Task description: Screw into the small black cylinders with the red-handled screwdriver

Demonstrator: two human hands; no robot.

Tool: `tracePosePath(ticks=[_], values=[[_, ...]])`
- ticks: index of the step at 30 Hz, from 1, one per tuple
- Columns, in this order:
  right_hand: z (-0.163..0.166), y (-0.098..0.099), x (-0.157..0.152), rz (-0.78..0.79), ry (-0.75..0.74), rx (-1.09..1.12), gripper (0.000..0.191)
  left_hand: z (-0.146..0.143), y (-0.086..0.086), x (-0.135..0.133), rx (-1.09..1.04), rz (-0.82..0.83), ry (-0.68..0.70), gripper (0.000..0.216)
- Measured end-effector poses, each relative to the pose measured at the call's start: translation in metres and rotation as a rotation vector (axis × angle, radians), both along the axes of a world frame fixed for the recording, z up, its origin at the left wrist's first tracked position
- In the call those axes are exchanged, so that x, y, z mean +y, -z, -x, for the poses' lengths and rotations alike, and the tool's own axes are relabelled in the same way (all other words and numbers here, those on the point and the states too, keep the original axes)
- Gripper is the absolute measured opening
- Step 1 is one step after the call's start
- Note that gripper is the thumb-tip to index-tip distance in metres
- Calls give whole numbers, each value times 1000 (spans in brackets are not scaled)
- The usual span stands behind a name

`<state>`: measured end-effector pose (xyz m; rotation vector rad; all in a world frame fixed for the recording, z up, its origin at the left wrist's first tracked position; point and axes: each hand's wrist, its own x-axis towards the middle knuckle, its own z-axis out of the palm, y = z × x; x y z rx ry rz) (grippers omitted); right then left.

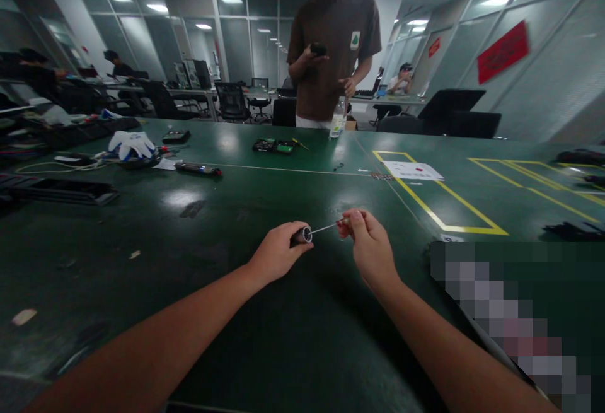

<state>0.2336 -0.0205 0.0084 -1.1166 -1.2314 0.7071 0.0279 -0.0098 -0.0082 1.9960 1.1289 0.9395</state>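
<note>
My left hand [278,251] is closed round a small dark metal tube [304,234], its open end facing right. My right hand [367,246] pinches the far end of a thin metal rod [326,228] between thumb and fingertips. The rod's near tip sits at the mouth of the tube. Both hands hover just above the dark green table [227,274], close to its near middle.
A person in a brown shirt [333,47] stands across the table holding a dark object. On the table lie white gloves [131,144], a dark pen-like tool [198,168], circuit boards [274,145], a plastic bottle [338,118], a paper sheet [413,170] and yellow tape lines [439,205]. Other people sit at desks behind.
</note>
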Motion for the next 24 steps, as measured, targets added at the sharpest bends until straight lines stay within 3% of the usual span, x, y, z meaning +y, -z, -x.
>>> tracePosePath(ticks=[5,11,17,24], values=[[2,-7,-7,-43,-5,-111,31,0,1,1,-10,-16,-34,20],[1,-9,-8,-62,-66,-116,30,0,1,1,-25,4,-67,21],[2,-10,-9,-52,9,-165,30,0,-1,1,-48,-1,-73,23],[2,-12,-11,-59,-43,-165,30,1,-1,1,-75,0,-83,26]])
